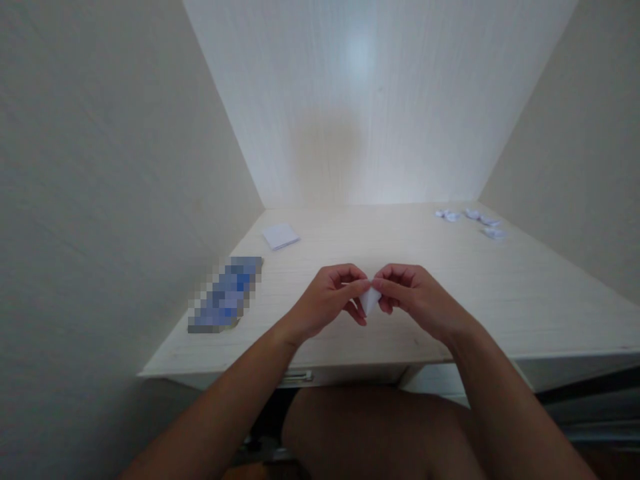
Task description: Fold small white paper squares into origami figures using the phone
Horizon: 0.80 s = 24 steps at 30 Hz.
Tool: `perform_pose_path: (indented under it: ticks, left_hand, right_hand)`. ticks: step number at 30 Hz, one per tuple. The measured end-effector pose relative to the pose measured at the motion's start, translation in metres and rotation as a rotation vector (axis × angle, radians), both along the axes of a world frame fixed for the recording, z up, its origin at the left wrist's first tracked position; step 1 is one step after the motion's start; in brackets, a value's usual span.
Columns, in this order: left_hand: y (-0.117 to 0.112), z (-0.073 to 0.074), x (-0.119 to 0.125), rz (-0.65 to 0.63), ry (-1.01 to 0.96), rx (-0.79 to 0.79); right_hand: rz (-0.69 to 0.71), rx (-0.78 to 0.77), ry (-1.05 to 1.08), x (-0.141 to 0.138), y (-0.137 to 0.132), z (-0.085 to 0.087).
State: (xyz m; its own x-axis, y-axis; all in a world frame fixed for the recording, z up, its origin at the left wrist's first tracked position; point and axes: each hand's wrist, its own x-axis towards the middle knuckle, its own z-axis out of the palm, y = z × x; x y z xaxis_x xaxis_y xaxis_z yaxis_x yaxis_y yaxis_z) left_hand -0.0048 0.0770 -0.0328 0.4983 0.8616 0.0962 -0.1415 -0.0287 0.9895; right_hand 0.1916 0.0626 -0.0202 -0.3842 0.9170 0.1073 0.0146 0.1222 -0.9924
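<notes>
A small piece of folded white paper [369,303] is held between both hands, above the front part of the pale desk. My left hand [336,293] pinches its left side with thumb and fingers. From the other side my right hand [404,291] pinches it the same way, the two thumbs almost meeting at the top. The paper narrows to a point at the bottom. Fingers cover much of its sides, so its full shape is hidden.
On the desk [340,233], a flat stack of white paper [281,236] lies at the back left. A blurred-out bluish flat object [227,293] is nearer, by the left wall. Several small folded white paper pieces [494,233] lie at the back right. Walls enclose three sides.
</notes>
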Motion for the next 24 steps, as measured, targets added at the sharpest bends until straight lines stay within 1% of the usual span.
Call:
perform_pose_path:
  ticks: [4, 10, 16, 21, 24]
  left_hand:
    - [0.000, 0.000, 0.000, -0.006, -0.004, -0.022]
    - [0.000, 0.002, 0.001, -0.035, -0.017, -0.120]
    - [0.000, 0.006, 0.001, -0.022, -0.039, -0.194]
    - [0.004, 0.002, -0.001, -0.058, -0.055, -0.289]
    - [0.007, 0.001, -0.003, -0.059, -0.100, -0.307]
  right_hand:
    - [-0.021, -0.012, -0.024, -0.002, -0.001, 0.002]
    - [-0.020, -0.110, 0.056, -0.002, 0.001, -0.005]
    - [-0.037, -0.182, 0.095, -0.004, 0.002, -0.010]
    - [-0.035, -0.291, 0.207, -0.010, 0.002, -0.010]
    - [-0.050, -0.344, 0.270, -0.013, 0.003, -0.010]
